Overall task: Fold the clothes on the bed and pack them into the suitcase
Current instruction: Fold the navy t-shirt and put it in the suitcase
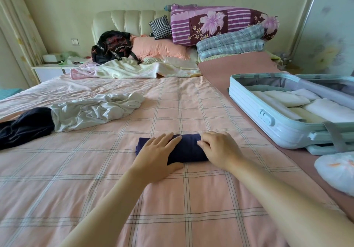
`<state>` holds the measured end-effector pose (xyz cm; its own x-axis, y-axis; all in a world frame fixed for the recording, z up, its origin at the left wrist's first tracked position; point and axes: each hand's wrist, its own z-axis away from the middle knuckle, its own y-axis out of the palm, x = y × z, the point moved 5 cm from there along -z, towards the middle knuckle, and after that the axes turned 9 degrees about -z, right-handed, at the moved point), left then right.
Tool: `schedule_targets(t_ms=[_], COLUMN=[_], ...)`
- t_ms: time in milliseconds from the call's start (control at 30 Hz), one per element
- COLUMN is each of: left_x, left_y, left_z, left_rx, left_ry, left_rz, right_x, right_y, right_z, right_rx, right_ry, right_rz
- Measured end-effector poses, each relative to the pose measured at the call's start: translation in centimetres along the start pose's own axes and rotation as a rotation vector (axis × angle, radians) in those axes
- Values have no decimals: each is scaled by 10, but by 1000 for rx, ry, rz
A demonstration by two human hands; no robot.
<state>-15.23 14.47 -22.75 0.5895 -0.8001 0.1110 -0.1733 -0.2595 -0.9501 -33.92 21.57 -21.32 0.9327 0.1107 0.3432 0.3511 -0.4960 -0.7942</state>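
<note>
Both bare forearms reach forward over the bed (115, 198), which is covered with a pink checked sheet. The left hand (157, 158) lies flat with spread fingers on the left part of a small folded navy garment (188, 150); its grip is released, the palm only presses down on the cloth. The right hand (220, 149) rests on the right end of the same bundle, fingers bent a little and the fingertips touching the fabric, but it is not clenched around it. The navy garment lies on the sheet in the middle of the bed, near the person. To the right, near the edge, sits a white plastic bag (337, 172), and just behind it the open light-blue suitcase (268, 120), with pale folded clothes (298, 103) already inside. To the left, further away, a crumpled light grey garment (95, 110) touches a dark garment (24, 126). At the far end lie a pale blanket (134, 70), a black backpack (113, 47), a pink pillow (159, 48) and stacked quilts (220, 26) against the headboard (130, 20).
</note>
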Motion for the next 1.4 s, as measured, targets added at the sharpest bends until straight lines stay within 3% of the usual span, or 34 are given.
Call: schedule_targets(t_ms=[167,300,433,500,600,733,833,1000,1133,1200,1267,1400], left_x=[17,14,17,19,27,40,50,71,74,72,68,49], left_y=[1,0,-4,-3,2,-4,-8,-9,-12,-21,-27,-22], left_z=[6,4,3,4,2,6,18,43,61,70,80,90], left_rx=[44,55,49,83,168,154,109,139,186,215,213,137], left_ry=[-75,-53,-58,-65,-106,-146,-153,-224,-294,-386,-487,-675], left_rz=[124,101,136,107,37,-32,-36,60,59,-47,-71,302], right_x=[-23,-20,7,19,31,33,55,108,106,101,99,106], right_y=[-12,-2,-3,10,30,30,14,-3,5,13,27,41], right_z=[5,10,2,2,5,-4,-5,16,14,8,9,19], right_rx=[52,168,-47,129,395,342,306,440,350,283,407,522], right_ry=[146,271,36,-66,-62,-6,-132,-306,-45,46,171,218], right_rz=[-85,130,181,117,201,249,294,189,-219,-189,-156,-168])
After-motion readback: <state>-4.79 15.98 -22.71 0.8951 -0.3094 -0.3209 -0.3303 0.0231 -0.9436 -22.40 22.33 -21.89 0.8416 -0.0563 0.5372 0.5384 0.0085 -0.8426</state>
